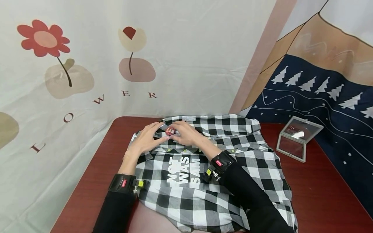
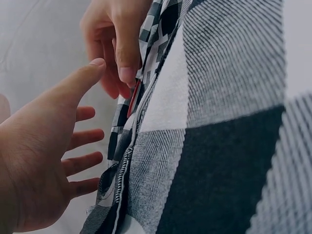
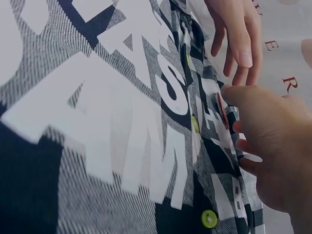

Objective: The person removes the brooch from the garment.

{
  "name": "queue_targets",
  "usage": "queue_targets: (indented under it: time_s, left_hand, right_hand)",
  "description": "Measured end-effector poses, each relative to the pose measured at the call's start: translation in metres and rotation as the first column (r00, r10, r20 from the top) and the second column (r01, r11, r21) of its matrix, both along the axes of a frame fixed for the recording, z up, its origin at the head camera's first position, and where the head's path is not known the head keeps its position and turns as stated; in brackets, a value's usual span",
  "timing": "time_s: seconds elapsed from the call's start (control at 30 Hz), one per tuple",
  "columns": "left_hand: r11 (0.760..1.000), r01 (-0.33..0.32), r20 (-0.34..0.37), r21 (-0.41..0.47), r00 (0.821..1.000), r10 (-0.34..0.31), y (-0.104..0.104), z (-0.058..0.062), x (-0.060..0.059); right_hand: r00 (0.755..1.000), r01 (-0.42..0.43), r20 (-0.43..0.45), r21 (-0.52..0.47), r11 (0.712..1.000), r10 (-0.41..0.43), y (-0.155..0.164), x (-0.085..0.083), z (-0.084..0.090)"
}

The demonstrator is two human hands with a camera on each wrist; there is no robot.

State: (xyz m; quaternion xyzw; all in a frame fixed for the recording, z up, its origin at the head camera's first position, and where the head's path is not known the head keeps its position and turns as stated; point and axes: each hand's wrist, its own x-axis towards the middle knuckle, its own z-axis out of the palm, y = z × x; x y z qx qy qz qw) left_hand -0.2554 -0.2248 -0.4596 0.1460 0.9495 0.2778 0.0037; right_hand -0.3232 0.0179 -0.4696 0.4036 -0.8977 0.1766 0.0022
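A black, white and grey checked shirt with white lettering lies spread over the table. Near its collar sits a small round red badge, seen edge-on as a thin red disc in both wrist views. To the left of the badge my left hand hovers with fingers spread and holds nothing. My right hand is at the badge's right side, its thumb and fingers loosely around it. In the right wrist view its thumb tip overlaps the upper end of the badge. The two thumbs nearly meet just below it.
A mirror compact stands unfolded on the brown table right of the shirt. Green buttons run along the shirt's placket. Behind the table hang a pale flower-printed curtain and a dark blue tree-printed cloth.
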Motion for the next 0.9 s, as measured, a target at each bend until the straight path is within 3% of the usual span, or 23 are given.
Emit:
queue_targets:
  time_s: [0.47,0.6,0.7,0.83,0.9]
  left_hand:
    - [1.000,0.026,0.053,0.015,0.998,-0.027,-0.001,-0.003,-0.001]
    - [0.998,0.030,0.051,0.057,0.998,-0.033,-0.007,-0.015,-0.007]
    - [0.998,0.032,0.049,0.058,0.998,-0.035,-0.007,-0.016,-0.007]
    - [0.998,0.046,0.047,0.033,0.998,-0.048,-0.003,-0.006,-0.002]
    - [0.998,0.048,0.028,0.041,0.998,-0.049,-0.004,-0.010,-0.003]
  right_hand:
    - [0.996,-0.003,-0.088,-0.053,0.999,-0.002,-0.008,-0.001,-0.014]
    - [0.996,0.003,-0.086,-0.061,0.998,-0.009,-0.010,-0.002,-0.017]
    - [0.996,0.006,-0.091,-0.065,0.998,-0.012,-0.011,-0.002,-0.018]
    - [0.994,0.010,-0.108,-0.064,0.998,-0.017,-0.011,-0.003,-0.019]
    - [0.993,0.010,-0.113,-0.063,0.998,-0.017,-0.011,-0.003,-0.019]
